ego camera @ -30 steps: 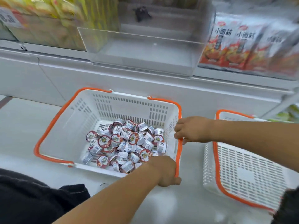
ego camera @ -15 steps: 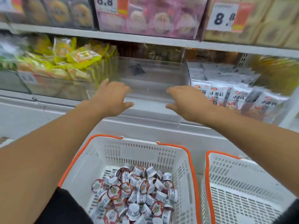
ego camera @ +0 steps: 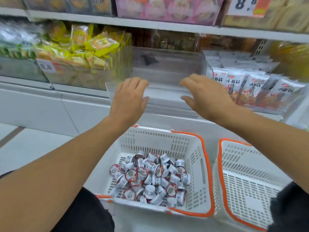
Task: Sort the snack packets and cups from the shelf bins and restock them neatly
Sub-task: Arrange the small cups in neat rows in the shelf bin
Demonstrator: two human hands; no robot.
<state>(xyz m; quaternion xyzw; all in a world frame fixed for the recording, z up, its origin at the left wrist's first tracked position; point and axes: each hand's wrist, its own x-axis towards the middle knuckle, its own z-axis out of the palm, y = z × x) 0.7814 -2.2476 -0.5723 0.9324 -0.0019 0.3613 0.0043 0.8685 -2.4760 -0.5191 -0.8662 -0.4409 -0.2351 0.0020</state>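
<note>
Head view is showing the left hand (ego camera: pixel 129 96) and right hand (ego camera: pixel 204 96), fingers relaxed and holding nothing, flanking the clear bin (ego camera: pixel 167 76) straight ahead, its length running away from them.

A shop aisle — stocked shelves (ego camera: pixel 167 25), price tags (ego camera: pixel 244 5), baskets (ego camera: pixel 207 164).

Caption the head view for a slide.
Both hands, left and right, reach open toward a clear shelf bin above a basket of snack cups.
</note>
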